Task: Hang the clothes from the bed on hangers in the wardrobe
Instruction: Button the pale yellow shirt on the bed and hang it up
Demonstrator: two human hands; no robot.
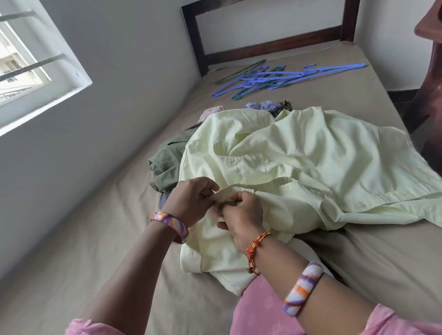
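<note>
On the bed (96, 250), a pale green shirt (304, 163) lies spread out on top of a small pile of other clothes (166, 165). The person's left hand (191, 202) and right hand (242, 212) are close together at the shirt's front edge. Both hands have curled fingers and pinch the cloth. It looks like they are working a button, but the button itself is hidden by the fingers.

So the step in hand seems to be getting this shirt ready to hang. It is not on a hanger yet. The hangers (281, 77), blue and green, lie in a loose heap near the headboard (267, 47), well apart from the hands.

Next, the person will likely need to reach far up the bed for one hanger and slip it into the shirt's shoulders. The hangers are tangled, so pulling one free may take care. The wardrobe cannot be clearly made out.
</note>
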